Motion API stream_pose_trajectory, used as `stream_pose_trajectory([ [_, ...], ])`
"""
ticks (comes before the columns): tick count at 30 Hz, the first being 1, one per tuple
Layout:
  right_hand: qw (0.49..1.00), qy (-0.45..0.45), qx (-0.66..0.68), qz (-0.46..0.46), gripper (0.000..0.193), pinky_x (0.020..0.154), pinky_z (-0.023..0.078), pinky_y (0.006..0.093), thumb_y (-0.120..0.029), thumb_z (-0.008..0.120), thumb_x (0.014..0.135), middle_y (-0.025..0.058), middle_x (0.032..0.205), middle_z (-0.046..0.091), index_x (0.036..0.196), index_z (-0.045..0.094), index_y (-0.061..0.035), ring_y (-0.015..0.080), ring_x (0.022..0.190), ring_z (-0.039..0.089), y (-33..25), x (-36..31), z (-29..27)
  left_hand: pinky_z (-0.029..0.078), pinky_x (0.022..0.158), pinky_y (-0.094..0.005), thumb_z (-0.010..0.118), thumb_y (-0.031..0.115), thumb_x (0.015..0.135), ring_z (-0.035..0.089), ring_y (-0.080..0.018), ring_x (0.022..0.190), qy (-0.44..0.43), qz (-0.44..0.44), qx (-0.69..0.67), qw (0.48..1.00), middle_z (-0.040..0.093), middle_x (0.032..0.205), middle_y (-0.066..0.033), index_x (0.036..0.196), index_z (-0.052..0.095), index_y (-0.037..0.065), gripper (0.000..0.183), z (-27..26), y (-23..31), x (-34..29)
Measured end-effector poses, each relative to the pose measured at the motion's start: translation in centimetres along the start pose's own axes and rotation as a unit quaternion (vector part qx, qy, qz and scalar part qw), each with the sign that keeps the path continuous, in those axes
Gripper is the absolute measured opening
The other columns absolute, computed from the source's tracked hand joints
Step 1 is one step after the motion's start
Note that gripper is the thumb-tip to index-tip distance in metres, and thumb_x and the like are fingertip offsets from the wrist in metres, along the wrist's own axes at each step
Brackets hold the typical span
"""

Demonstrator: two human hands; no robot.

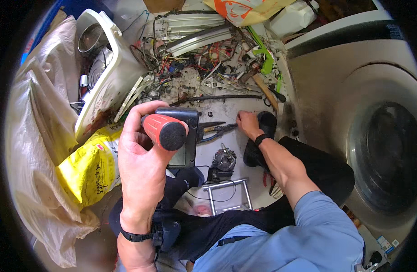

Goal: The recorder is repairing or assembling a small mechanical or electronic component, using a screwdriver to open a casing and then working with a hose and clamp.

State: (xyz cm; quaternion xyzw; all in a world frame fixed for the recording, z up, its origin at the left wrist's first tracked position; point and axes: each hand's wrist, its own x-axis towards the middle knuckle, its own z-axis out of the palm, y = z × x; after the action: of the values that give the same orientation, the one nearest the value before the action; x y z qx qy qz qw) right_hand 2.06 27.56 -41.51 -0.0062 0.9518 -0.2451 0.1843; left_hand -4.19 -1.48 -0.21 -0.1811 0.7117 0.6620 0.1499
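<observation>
Raised close to the camera, my left hand is closed around a red-handled tool with a round black end; its other end is hidden. Just behind it is a black rectangular device with a greyish panel; I cannot tell whether the same hand also supports it. My right hand is low near the floor, with curled fingers by the blue-and-black handles of a pliers-like tool. Whatever those fingers grip is hidden. A round, dark metal part with wires lies below the pliers-like tool.
Wires and scrap cover the far floor, beside a wooden-handled hammer. At left stand a white bin of metal pieces and a yellow bag. A front-loading washing machine fills the right. A metal frame lies between my legs.
</observation>
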Motion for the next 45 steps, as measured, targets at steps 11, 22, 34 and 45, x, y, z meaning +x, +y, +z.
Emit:
stream_pose_trajectory([
  [11,0.992,-0.067,-0.099,-0.041,0.02,0.08,0.06,0.0532,-0.017,0.064,0.09,0.023,0.102,0.072,0.094,0.072,0.0003,0.044,0.089,0.073,-2.2,-0.3,-1.0,0.059,0.078,-0.03,0.076,0.014,0.091,0.066,-0.014,0.09,-0.018,0.018,0.041,0.999,0.064,0.104,-0.0045,0.127,0.061,0.003,0.041,0.1,-0.2,-0.1],
  [22,0.967,-0.114,-0.178,-0.143,0.016,0.074,0.061,0.049,-0.009,0.061,0.086,0.0174,0.094,0.076,0.092,0.074,-0.0037,0.0377,0.087,0.075,-2.9,1.8,0.5,0.052,0.08,-0.0221,0.086,0.012,0.088,0.062,-0.0057,0.09,-0.001,-0.023,-0.003,1.0,0.066,0.102,0.0013,0.125,0.063,0.006,0.044,0.4,0.2,-0.4],
  [34,0.997,0.023,0.048,0.048,0.023,0.077,0.057,0.0501,-0.021,0.069,0.075,0.0257,0.082,0.07,0.083,0.07,0.0008,0.0438,0.079,0.07,0.7,2.2,-4.7,0.054,0.08,-0.0273,0.078,0.016,0.091,0.062,-0.0103,0.092,-0.024,0.01,0.0,1.0,0.064,0.104,-0.002,0.124,0.064,0.005,0.037,0.1,-0.1,-0.3],
  [45,0.838,0.076,0.529,0.11,0.018,0.063,0.058,0.0321,-0.003,0.074,0.089,0.0113,0.083,0.073,0.102,0.069,0.0088,0.0191,0.071,0.071,-5.9,2.6,-15.1,0.05,0.085,-0.0247,0.083,0.011,0.088,0.061,-0.0081,0.091,-0.024,0.087,-0.044,0.995,0.069,0.101,-0.0002,0.119,0.066,0.005,0.036,1.0,0.9,0.5],
])
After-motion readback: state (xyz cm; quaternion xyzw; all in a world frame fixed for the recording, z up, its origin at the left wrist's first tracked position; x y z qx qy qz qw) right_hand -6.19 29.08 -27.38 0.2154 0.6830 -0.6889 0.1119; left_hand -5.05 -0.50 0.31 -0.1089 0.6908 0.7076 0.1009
